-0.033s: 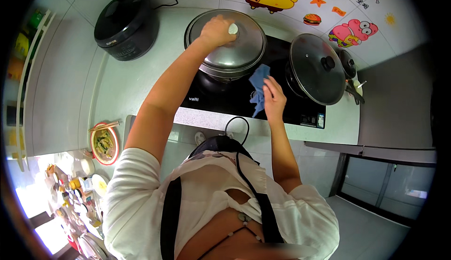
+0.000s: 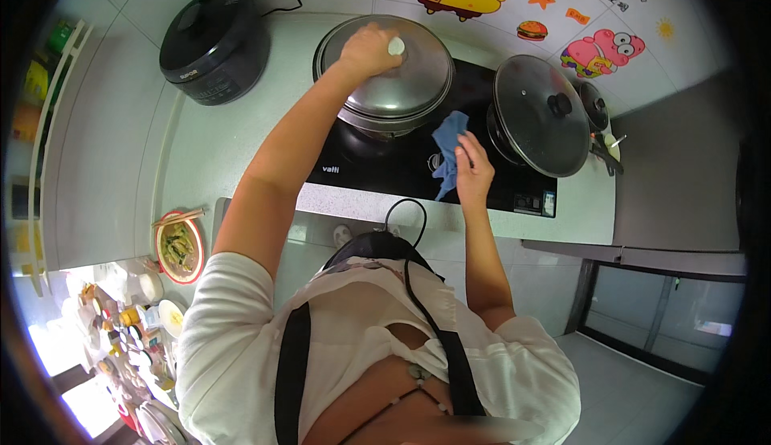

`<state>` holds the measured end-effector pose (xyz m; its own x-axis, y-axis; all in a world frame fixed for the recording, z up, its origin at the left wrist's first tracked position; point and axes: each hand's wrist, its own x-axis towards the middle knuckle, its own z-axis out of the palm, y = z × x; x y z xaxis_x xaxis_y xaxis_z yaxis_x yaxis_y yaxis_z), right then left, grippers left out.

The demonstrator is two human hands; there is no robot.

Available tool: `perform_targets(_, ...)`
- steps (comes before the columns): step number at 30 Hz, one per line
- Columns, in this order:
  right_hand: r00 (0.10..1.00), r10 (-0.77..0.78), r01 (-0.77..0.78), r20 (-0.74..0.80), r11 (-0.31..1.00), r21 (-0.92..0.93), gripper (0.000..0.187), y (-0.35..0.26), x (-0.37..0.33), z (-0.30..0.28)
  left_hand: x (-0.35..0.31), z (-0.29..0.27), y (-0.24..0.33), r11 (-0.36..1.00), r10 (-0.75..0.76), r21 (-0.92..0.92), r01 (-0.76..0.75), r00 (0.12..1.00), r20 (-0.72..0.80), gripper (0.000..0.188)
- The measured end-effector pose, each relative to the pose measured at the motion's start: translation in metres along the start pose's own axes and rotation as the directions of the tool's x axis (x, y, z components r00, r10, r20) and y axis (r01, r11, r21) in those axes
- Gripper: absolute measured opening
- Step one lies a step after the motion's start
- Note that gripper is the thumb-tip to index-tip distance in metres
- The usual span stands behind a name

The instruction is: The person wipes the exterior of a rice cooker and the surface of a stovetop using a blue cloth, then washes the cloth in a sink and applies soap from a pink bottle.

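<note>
My left hand (image 2: 369, 50) is curled around the pale knob (image 2: 396, 46) of the steel lid (image 2: 414, 81), on the pot (image 2: 389, 129). My right hand (image 2: 475, 172) pinches a blue cloth (image 2: 450, 141) above the black stove top (image 2: 373, 157), which has white letters (image 2: 330, 169) and a small label (image 2: 548, 204) near its front edge.

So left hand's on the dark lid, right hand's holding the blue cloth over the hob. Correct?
Not quite: the head view shows the left hand on the silver lid, not the dark lid. The right hand is holding the blue cloth over the hob.
</note>
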<state>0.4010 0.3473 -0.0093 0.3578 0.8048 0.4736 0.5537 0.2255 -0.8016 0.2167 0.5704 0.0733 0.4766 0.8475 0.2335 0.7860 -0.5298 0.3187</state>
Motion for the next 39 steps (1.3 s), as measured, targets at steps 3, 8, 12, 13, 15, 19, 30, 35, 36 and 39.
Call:
perform_targets(3,0.989,0.122,-0.118,-0.086,0.992,0.05,0.022,0.011,-0.008,-0.016,0.007,-0.02,0.002,0.979,-0.057,-0.195,0.052,0.998,-0.02,0.048)
perform_targets(8,0.969,0.219,-0.204,-0.119,0.971,0.126,0.023,0.018,-0.015,-0.021,0.018,-0.055,-0.03,0.663,-0.215,-0.728,0.176,0.976,0.04,0.054)
perform_targets(12,0.96,0.261,-0.244,-0.103,0.957,0.156,0.024,0.021,-0.016,-0.022,0.01,-0.078,-0.036,0.449,-0.275,-0.871,0.2,0.958,0.079,0.043)
perform_targets(13,0.959,0.266,-0.25,-0.1,0.956,0.151,0.024,0.02,-0.016,-0.021,0.011,-0.08,-0.041,0.455,-0.293,-0.859,0.233,0.951,0.102,0.042)
perform_targets(15,0.957,0.276,-0.262,-0.093,0.954,0.144,0.025,0.02,-0.016,-0.019,0.006,-0.079,-0.041,0.472,-0.276,-0.854,0.219,0.957,0.093,0.042)
perform_targets(19,0.956,0.282,-0.265,-0.079,0.949,0.17,0.025,0.021,-0.011,-0.016,0.001,-0.069,-0.026,0.566,-0.238,-0.8,0.198,0.969,0.071,0.048)
perform_targets(30,0.952,0.29,-0.278,-0.1,0.953,0.12,0.026,0.03,-0.018,-0.025,0.0,-0.006,0.007,0.972,-0.109,-0.208,0.107,0.994,0.003,0.059)
perform_targets(35,0.944,0.304,-0.289,-0.129,0.95,0.117,0.027,0.036,-0.023,-0.032,0.005,0.005,0.002,0.979,-0.072,-0.189,0.072,0.997,0.007,0.058)
perform_targets(36,0.942,0.311,-0.296,-0.13,0.947,0.123,0.027,0.036,-0.025,-0.032,0.006,0.006,0.002,0.979,-0.072,-0.189,0.072,0.997,0.008,0.058)
perform_targets(39,0.94,0.316,-0.299,-0.132,0.945,0.129,0.025,0.037,-0.024,-0.033,0.004,0.006,0.004,0.979,-0.087,-0.183,0.088,0.996,0.015,0.059)
